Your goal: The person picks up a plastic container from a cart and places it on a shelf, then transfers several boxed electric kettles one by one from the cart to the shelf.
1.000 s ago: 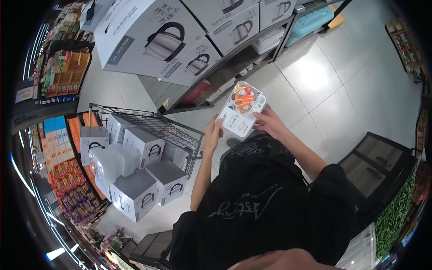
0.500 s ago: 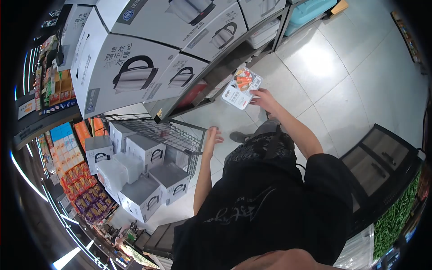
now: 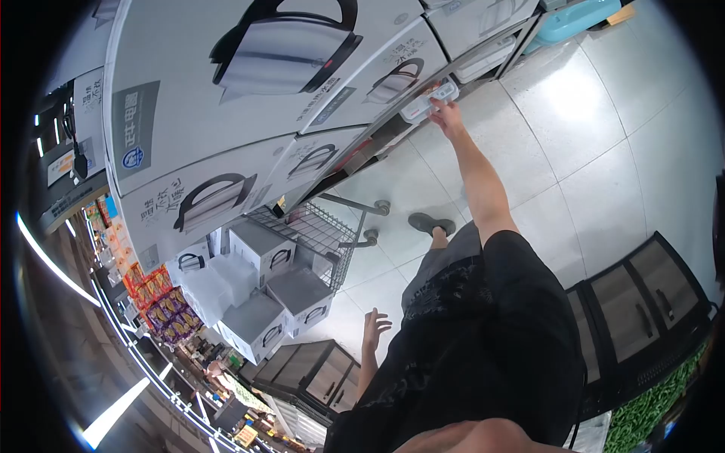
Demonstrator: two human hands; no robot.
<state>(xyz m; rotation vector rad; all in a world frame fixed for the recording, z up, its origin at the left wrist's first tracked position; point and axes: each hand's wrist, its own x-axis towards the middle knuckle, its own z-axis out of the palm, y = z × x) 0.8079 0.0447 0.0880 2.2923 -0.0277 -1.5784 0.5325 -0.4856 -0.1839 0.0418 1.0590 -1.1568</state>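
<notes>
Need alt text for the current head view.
The person's right hand holds a light-coloured package near the edge of a shelf, with large kettle cartons stacked beside it. The left hand hangs empty, fingers apart. A wire cart nearby carries smaller-looking kettle boxes and translucent packs.
</notes>
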